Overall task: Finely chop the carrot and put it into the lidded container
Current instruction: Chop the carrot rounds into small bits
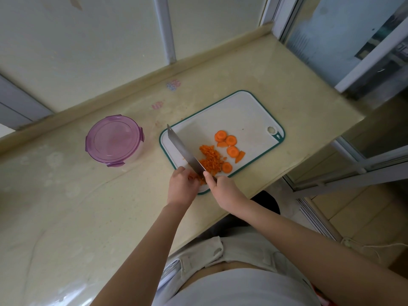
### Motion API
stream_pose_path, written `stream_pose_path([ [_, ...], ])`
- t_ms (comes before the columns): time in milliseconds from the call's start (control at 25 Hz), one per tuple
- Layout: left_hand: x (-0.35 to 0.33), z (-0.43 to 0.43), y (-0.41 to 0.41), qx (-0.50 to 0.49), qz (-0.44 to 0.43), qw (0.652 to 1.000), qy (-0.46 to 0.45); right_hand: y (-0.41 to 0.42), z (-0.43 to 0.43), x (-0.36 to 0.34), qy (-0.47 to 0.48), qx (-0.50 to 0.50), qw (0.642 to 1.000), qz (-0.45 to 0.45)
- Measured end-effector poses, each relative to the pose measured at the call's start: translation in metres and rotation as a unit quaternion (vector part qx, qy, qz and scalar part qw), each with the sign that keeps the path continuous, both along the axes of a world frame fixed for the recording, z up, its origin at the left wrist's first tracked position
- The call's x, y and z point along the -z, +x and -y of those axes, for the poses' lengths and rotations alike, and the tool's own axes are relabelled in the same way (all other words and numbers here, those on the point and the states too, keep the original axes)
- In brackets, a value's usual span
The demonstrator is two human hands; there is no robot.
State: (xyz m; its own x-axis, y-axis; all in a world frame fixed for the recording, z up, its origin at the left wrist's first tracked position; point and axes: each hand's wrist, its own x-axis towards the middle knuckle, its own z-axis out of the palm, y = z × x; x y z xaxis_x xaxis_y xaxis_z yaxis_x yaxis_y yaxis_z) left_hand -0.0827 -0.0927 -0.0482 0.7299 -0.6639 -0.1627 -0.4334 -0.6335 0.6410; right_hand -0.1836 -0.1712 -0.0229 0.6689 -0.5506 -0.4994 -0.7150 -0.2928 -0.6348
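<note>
Near-left on the white plastic board (231, 115), my right hand (223, 187) grips the steel knife (183, 149), left hand (182, 185) pinching stiff, probably slippery orange carrot bits (200, 180).

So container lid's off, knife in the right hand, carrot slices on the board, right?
No. In the head view the lid is on the container. Knife in the right hand and carrot slices on the board are correct.

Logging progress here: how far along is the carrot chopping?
Done: a pile of diced carrot lies on the cutting board. In hand: the right hand holds the knife, the left hand grips carrot pieces. Left: round slices uncut; container lidded.
</note>
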Motion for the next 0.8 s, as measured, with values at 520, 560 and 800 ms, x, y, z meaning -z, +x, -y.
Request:
stream_pose_path([
  [520,0.001,0.011,0.007,0.065,0.046,0.997,0.026,-0.014,0.042,-0.024,0.007,0.099,0.990,0.098],
  [560,-0.001,0.016,0.007,0.075,0.068,0.995,0.023,-0.015,0.049,-0.026,0.000,0.109,0.989,0.101],
  [800,-0.018,0.068,0.002,0.169,0.117,0.978,0.045,-0.027,0.082,-0.023,-0.015,0.179,0.979,0.093],
])
